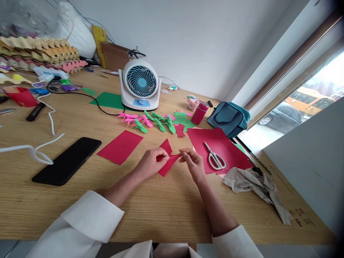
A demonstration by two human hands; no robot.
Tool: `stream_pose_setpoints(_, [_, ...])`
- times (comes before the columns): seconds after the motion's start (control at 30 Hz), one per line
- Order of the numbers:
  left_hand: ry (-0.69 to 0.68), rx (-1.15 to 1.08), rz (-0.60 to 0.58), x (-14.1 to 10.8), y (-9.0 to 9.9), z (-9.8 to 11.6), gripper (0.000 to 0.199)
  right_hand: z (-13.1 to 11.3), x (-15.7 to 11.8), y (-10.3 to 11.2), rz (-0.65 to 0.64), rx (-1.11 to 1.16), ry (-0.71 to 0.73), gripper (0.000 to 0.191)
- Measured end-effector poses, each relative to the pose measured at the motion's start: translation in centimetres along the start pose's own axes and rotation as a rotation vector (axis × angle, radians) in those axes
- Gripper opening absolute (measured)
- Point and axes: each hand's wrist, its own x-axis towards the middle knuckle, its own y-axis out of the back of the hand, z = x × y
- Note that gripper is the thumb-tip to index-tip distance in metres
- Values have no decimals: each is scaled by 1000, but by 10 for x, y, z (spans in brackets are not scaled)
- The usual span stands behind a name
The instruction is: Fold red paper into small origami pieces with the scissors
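Observation:
A narrow folded strip of red paper [174,156] is stretched between my two hands above the wooden table. My left hand [153,163] pinches its left end between thumb and fingers. At the right end, the thumb and fingertips of my right hand [192,164] close on it. Under and behind the strip lie pieces of red paper [166,169]. A flat red sheet [120,147] rests left of my hands. Scissors with white handles [215,160] lie on larger red sheets [228,150] to the right.
Green and pink folded paper pieces [158,121] lie beyond my hands, before a white fan [141,84]. A black phone [67,161] is at left. A red canister [199,113], teal bag [228,118] and crumpled cloth [244,181] are at right.

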Motion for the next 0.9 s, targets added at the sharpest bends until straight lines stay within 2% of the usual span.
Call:
stream_pose_setpoints(0.13, [-112, 124, -27, 0, 7, 0, 12, -3, 4, 7, -64, 6, -48, 28])
stream_pose_setpoints(0.3, [-243, 382, -74, -1, 14, 4, 11, 1, 5, 12, -250, -44, -169, 38])
stream_pose_setpoints(0.4, [-303, 469, -121, -1, 15, 7, 11, 3, 4, 12, -327, -91, -194, 40])
stream_pose_setpoints(0.7, [-399, 492, -183, -1, 15, 10, 12, 4, 1, 11, -492, -197, -256, 39])
stream_pose_setpoints(0.9, [-385, 503, -191, -1, 14, 5, 12, 3, 0, 12, -506, -281, -220, 30])
